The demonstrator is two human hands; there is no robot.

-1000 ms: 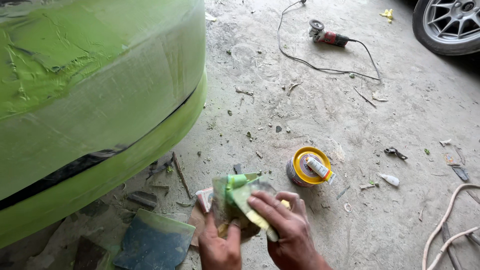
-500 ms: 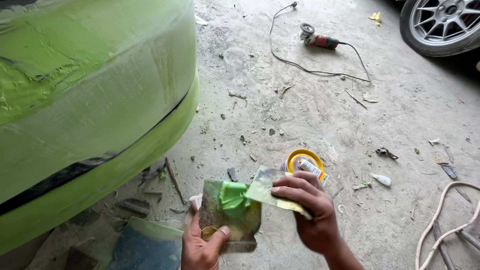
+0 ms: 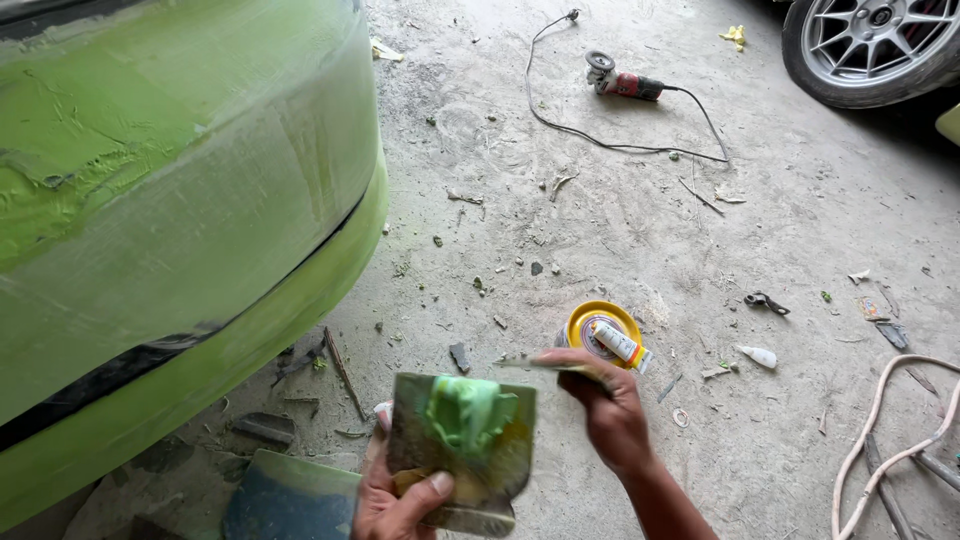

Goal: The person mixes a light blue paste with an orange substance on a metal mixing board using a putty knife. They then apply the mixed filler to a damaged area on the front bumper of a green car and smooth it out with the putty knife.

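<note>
Dusty gray floor [image 3: 640, 240] spreads beside the green car [image 3: 170, 200]. Near the car, the left hand [image 3: 400, 500] pinches a flat board [image 3: 460, 445] with green putty [image 3: 468, 415]. The right hand [image 3: 605, 405] squeezes a thin scraper [image 3: 535, 364]. Tipping the board could drop putty into dirt.

Floor [image 3: 600, 230]: bare grey concrete, dusty, scattered with small debris and chips. Left side: green car body [image 3: 170, 200], surface rough, dull, dark gap along lower edge. Far middle: angle grinder [image 3: 620, 80] lying on floor, black cable [image 3: 600, 135] looping toward far. Far right corner: car wheel [image 3: 870, 45] with silver rim, dark shadow under it. Near right: pale hose [image 3: 890, 440] curving over floor. Right middle: small white tube [image 3: 757, 356], small dark metal piece [image 3: 767, 302]. Light: soft daylight, even, weak shadows.
</note>
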